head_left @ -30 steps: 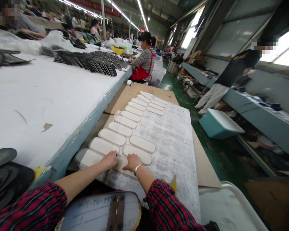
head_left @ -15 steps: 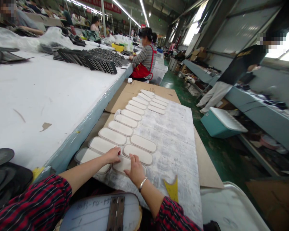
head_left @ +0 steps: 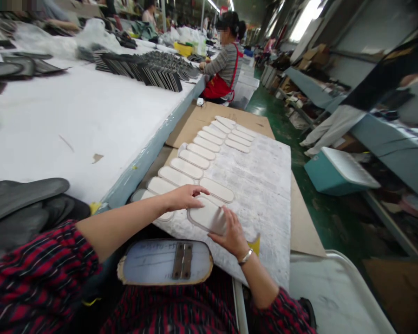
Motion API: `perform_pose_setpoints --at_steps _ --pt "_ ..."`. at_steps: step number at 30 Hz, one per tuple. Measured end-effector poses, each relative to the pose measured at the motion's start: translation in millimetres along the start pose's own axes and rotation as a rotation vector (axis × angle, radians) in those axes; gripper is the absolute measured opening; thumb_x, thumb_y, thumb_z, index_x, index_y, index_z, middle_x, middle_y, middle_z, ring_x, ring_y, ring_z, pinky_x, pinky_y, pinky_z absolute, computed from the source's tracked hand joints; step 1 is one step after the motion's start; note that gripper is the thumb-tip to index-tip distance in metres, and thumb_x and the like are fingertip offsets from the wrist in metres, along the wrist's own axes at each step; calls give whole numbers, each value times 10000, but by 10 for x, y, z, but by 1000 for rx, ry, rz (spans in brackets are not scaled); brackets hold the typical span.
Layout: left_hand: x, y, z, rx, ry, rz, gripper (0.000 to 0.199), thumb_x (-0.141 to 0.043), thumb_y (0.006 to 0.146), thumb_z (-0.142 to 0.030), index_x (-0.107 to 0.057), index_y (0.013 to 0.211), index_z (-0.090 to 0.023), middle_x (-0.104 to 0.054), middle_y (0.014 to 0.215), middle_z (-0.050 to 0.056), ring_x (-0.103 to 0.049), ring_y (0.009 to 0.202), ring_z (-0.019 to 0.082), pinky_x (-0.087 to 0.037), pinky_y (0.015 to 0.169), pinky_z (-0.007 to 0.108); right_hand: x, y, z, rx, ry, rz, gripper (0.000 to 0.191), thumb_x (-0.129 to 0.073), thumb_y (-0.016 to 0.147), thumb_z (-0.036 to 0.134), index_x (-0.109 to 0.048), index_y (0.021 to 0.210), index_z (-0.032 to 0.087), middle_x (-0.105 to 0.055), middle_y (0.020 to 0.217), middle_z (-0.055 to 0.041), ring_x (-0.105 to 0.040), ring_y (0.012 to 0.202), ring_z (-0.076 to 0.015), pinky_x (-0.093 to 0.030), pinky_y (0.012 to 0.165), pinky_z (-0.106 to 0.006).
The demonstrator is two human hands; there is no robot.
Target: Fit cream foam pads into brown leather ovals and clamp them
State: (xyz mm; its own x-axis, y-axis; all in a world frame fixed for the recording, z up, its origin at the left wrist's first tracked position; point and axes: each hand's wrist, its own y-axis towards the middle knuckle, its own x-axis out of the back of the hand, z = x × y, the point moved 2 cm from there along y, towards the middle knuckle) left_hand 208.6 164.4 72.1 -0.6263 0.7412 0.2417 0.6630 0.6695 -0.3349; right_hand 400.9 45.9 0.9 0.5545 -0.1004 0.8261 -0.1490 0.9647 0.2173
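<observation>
Both hands are at one white oval piece [head_left: 207,215] with a grey rim, near the front of the whitish board [head_left: 264,185]. My left hand [head_left: 188,197] pinches its upper left edge between thumb and fingers. On its right end, my right hand [head_left: 231,229] has fingers and thumb closed round the edge. Rows of similar white ovals lie beyond and to the left, one of them [head_left: 218,189] just behind the held piece. Below my hands, at my lap, sits an oval form [head_left: 153,264] with a metal hinge [head_left: 183,260] and handwriting.
A white-topped table [head_left: 48,125] at left carries black pieces [head_left: 24,208] and a stack of dark strips [head_left: 142,69]. A yellow piece [head_left: 255,246] lies on the board. A person in a red apron [head_left: 225,69] sits ahead; a teal bin [head_left: 337,171] stands right.
Both hands have come together on the front oval piece, which now looks raised and tilted. The view has shifted, so the hinged form shows more fully.
</observation>
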Motion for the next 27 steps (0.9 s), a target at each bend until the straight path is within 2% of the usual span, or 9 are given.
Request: perform_pose_setpoints --at_steps 2,5,8,10,12,13,16,20,27 --pt "25 -215 -148 16 -199 30 484 -615 692 -333 -542 1144 -178 -602 973 30 -564 797 166 -429 677 263 358 -7 153 56 -4 -97 919 -660 680 484 -168 1389 167 -345 1356 -158 -324 1258 -295 -332 1011 -503" --pt "89 -662 -207 8 -503 25 530 -570 755 -439 -476 1218 -198 -603 1025 69 -583 838 196 -451 672 291 806 -51 419 181 22 -36 861 -656 666 542 -279 1357 192 -413 1314 -136 -374 1225 -306 -338 1009 -503" --pt "206 -1185 -10 -137 -596 -239 613 -514 770 -547 -418 1271 -207 -593 1083 90 -544 1015 247 -455 816 376 982 -138 656 222 148 151 787 -622 674 593 -367 1317 217 -492 1251 -122 -457 1162 -296 -399 969 -449" --pt "245 -1542 284 -161 -596 -542 613 -490 780 -567 -436 1250 -176 -586 1117 104 -499 1107 252 -407 930 411 929 -200 796 218 236 318 729 -600 687 606 -412 1287 238 -521 1229 -103 -504 1118 -272 -437 933 -404" --pt "176 -1859 661 -11 -605 -804 580 -423 820 -562 -456 1222 -146 -567 1173 123 -488 1140 239 -385 973 402 792 -244 937 221 274 445 695 -608 680 604 -453 1252 242 -539 1212 -92 -524 1095 -259 -448 920 -386" --pt "92 -1985 850 113 -639 -872 595 -367 831 -585 -460 1216 -141 -556 1199 134 -492 1144 240 -392 970 405 711 -254 1008 224 274 476 690 -618 670 603 -471 1235 235 -544 1204 -93 -525 1090 -258 -446 920 -386" --pt "-271 -2200 1244 306 -767 -844 687 -245 829 -653 -491 1195 -126 -530 1262 144 -467 1188 242 -380 994 390 480 -230 1203 244 220 476 680 -631 650 610 -516 1179 199 -555 1180 -108 -512 1085 -267 -421 935 -406" --pt "-670 -2227 1281 232 -920 -752 716 -216 823 -670 -469 1245 -149 -566 1244 104 -496 1168 241 -400 987 380 293 -155 1358 276 74 429 649 -652 631 607 -556 1109 179 -559 1158 -118 -490 1070 -290 -384 936 -449" --pt "-789 -2153 1173 188 -663 -802 623 -584 754 -471 -437 1288 -185 -535 1288 51 -462 1199 251 -356 1027 384 191 -166 1413 324 -98 420 625 -669 650 559 -528 1124 178 -511 1220 -121 -434 1108 -301 -332 949 -476"
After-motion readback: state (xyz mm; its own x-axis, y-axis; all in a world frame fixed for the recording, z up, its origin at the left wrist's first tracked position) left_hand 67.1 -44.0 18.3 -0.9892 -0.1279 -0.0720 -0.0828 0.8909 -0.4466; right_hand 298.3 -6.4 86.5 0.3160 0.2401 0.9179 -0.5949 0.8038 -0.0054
